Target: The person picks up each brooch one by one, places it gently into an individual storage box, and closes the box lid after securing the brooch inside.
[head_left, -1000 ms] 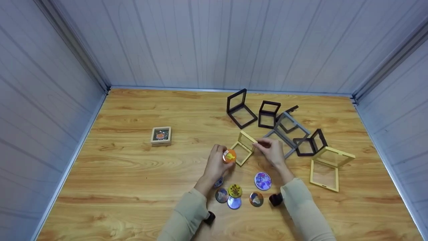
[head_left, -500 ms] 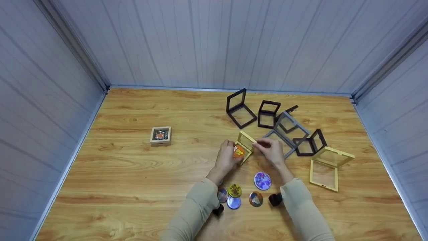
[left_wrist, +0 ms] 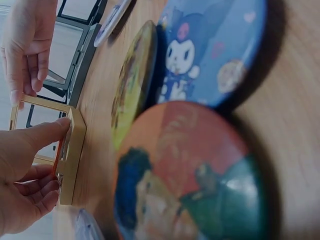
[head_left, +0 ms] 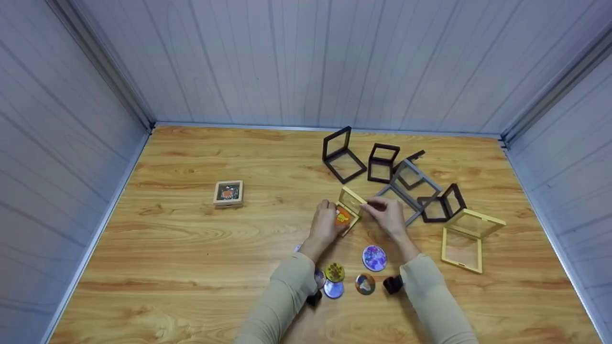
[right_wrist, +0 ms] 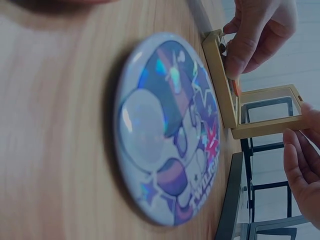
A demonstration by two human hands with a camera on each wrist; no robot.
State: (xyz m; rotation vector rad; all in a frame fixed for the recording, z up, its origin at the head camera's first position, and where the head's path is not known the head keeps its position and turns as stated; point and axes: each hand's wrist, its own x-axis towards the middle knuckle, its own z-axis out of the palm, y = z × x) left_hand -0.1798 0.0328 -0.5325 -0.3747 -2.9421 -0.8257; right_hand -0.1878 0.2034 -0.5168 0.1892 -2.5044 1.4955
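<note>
A round orange pin badge [head_left: 343,218] with a yellow figure is pinched between the thumb and fingers of my left hand [head_left: 322,225]. It lies within the base of a small yellow hinged frame [right_wrist: 220,82], whose clear-windowed lid stands up. Whether the badge touches the film inside is hidden by the fingers. My right hand [head_left: 389,218] pinches the lid's outer corner between thumb and fingertips. Nearer to me lie a purple badge [head_left: 374,258], a yellow badge [head_left: 334,272], a blue badge [head_left: 333,289] and an orange-green badge [head_left: 365,284]. My left sleeve partly covers others.
Behind and right of my hands stand several opened frames: a black frame [head_left: 345,165], a grey frame [head_left: 417,179] and a larger yellow frame [head_left: 462,248] among them. A closed cream frame [head_left: 228,193] with a picture inside sits at the left. Walls edge the wooden table.
My left hand has carried the orange badge right and into the small yellow frame's base, then stayed there. The right hand keeps holding the lid.
</note>
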